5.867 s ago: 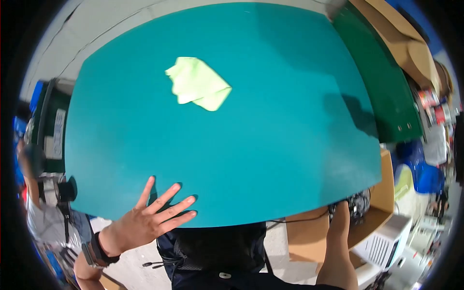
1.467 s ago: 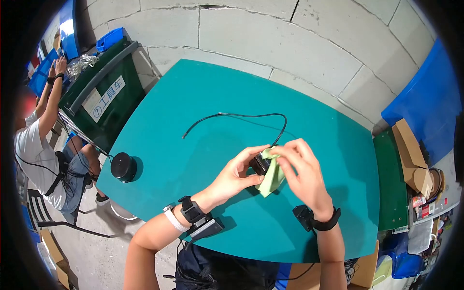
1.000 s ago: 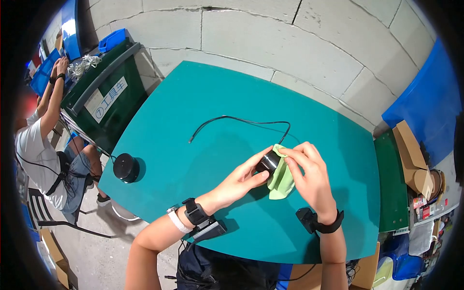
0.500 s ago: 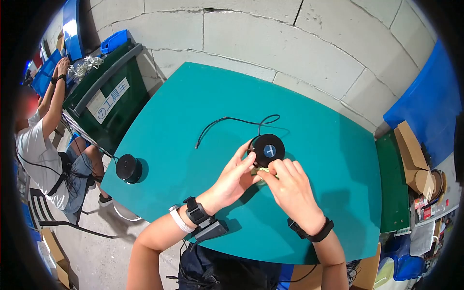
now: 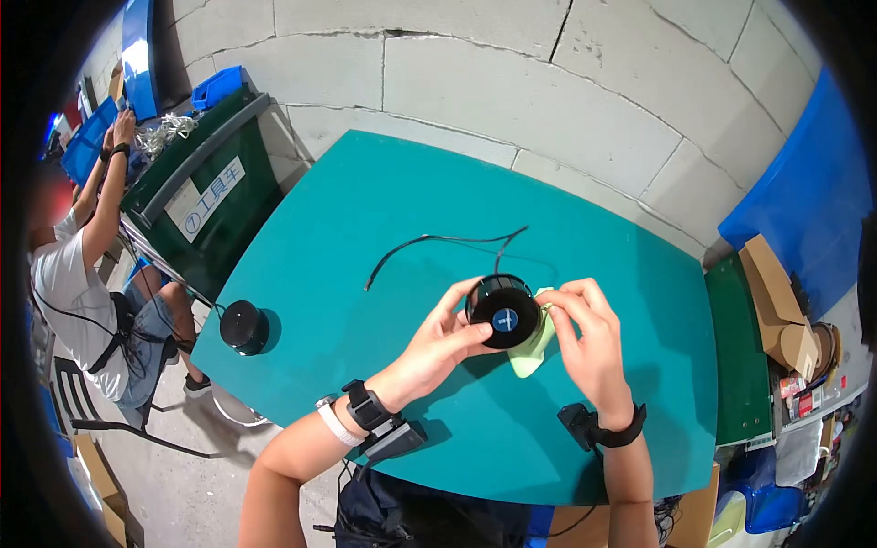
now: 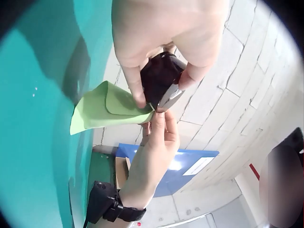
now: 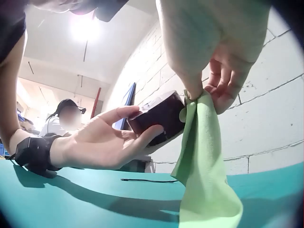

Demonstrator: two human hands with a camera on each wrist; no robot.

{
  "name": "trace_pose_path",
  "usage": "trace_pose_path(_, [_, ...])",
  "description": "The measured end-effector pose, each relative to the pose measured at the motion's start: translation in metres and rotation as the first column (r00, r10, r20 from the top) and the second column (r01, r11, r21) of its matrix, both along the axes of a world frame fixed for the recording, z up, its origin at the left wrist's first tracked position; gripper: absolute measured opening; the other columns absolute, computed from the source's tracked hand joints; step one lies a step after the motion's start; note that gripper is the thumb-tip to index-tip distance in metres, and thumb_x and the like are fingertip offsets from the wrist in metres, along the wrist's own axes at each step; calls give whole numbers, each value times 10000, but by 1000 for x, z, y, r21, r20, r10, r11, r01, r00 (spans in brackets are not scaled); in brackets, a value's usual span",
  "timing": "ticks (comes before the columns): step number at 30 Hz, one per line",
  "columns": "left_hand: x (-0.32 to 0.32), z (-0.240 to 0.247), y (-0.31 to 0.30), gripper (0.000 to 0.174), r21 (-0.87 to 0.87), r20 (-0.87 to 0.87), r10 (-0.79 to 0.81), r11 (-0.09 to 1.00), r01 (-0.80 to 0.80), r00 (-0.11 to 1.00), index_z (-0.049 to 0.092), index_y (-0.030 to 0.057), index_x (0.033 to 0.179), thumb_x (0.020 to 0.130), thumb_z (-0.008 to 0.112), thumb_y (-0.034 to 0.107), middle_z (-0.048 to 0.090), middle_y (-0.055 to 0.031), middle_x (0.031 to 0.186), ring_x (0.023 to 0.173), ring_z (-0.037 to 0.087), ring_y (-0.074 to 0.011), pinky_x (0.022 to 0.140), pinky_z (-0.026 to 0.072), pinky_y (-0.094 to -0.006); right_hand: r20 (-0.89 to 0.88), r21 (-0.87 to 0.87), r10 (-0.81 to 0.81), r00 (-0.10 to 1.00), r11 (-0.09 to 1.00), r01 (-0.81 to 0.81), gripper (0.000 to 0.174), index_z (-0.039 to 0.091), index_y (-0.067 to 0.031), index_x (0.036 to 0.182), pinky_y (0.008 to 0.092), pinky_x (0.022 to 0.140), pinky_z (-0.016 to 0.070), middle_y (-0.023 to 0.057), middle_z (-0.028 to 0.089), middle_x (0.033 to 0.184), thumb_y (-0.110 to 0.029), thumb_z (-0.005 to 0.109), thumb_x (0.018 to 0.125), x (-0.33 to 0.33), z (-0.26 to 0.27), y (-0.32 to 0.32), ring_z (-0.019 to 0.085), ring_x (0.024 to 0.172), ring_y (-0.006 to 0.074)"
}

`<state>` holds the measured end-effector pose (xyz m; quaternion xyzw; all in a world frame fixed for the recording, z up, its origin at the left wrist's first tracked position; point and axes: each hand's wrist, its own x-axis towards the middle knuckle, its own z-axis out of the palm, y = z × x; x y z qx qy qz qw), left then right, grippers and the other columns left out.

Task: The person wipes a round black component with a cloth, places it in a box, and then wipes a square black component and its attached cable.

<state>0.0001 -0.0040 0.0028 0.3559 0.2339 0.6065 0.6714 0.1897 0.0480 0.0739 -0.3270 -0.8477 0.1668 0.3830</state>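
My left hand (image 5: 437, 345) grips the black round device (image 5: 501, 312) just above the table (image 5: 347, 201), fingers curled round its side. Its flat, blue-badged face is tilted up toward me, and its cable (image 5: 429, 241) trails away behind. The green cloth (image 5: 532, 351) lies on the device's right, touching its rim and pinched in the fingertips of my right hand (image 5: 592, 340). Its loose end hangs toward the table.

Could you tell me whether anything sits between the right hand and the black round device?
Yes: the right hand pinches the green cloth against the side of the black round device. The left hand grips the device directly.
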Motion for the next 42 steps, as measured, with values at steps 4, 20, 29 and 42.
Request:
trace_pose_path(4, [6, -4, 0, 615, 67, -116, -36, 997, 44, 993, 324, 119, 1421, 891, 630, 61, 515, -47, 1276, 1153, 527, -152, 967, 472, -348, -78, 6, 75, 994, 997, -75, 185, 663, -17, 1004, 308, 646, 495, 94, 570, 906, 63, 575, 861, -2, 3, 0, 609, 755, 203])
trace_pose_path(20, [3, 6, -5, 657, 22, -58, -49, 998, 51, 997, 237, 136, 1464, 912, 589, 77, 435, -93, 1358, 1237, 482, -218, 1015, 446, -434, 190, 148, 125, 974, 977, -154, 355, 596, -44, 1159, 380, 849, 467, 105, 558, 1076, 32, 569, 812, -8, 9, -13, 558, 1001, 294])
trace_pose_path(29, [2, 4, -7, 650, 65, -61, -46, 997, 50, 997, 302, 115, 1445, 882, 624, 76, 436, -56, 1359, 1226, 471, -170, 978, 474, -362, -178, -256, 217, 960, 932, -258, 238, 559, -7, 1186, 318, 854, 471, 115, 583, 1117, -90, 461, 985, 4, 2, 2, 600, 992, 211])
trace_pose_path(42, [2, 16, -10, 820, 62, -70, -88, 994, 93, 994, 94, 130, 1524, 910, 617, 280, 248, -110, 1509, 1378, 314, -246, 1051, 390, -477, -537, -645, 104, 837, 590, -487, 370, 462, 17, 1313, 300, 939, 443, 110, 583, 1207, -215, 380, 1038, 6, -17, 9, 555, 1095, 142])
